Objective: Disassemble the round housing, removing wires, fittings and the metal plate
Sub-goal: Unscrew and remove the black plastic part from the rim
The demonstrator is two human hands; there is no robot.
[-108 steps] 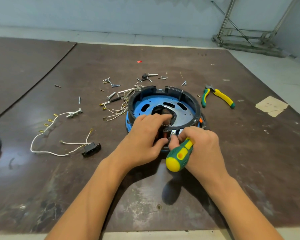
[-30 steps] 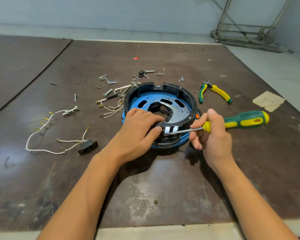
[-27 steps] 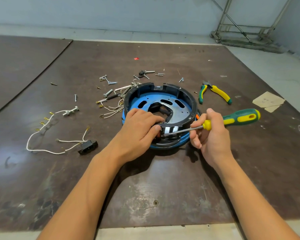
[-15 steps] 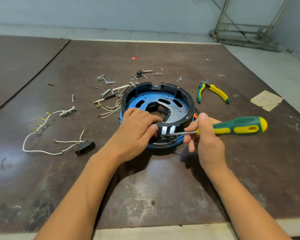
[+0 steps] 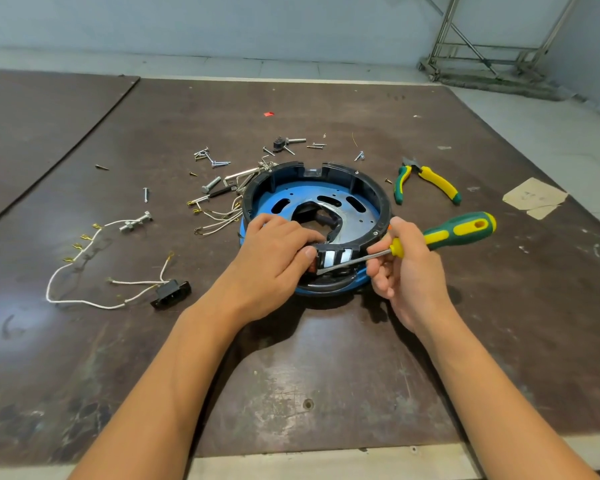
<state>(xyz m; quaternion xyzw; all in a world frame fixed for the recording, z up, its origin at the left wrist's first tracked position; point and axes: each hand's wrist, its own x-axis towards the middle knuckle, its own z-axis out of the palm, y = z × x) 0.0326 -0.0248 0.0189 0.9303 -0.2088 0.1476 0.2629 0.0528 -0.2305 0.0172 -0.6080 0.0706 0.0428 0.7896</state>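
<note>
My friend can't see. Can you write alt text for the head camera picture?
A right hand holds a green-and-yellow screwdriver against the near rim of a round housing that the left hand grips. Screws, white wires and pliers lie on the brown table.

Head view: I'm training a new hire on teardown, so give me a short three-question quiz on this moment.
1. True or false: the pliers lie untouched, right of the housing.
2. Which hand holds the screwdriver? A: left. B: right.
3. Fill in: the screwdriver's tip sits at the housing's ____ edge, by the left hand's thumb.
Key: 1 true; 2 B, the right hand; 3 near.
</note>
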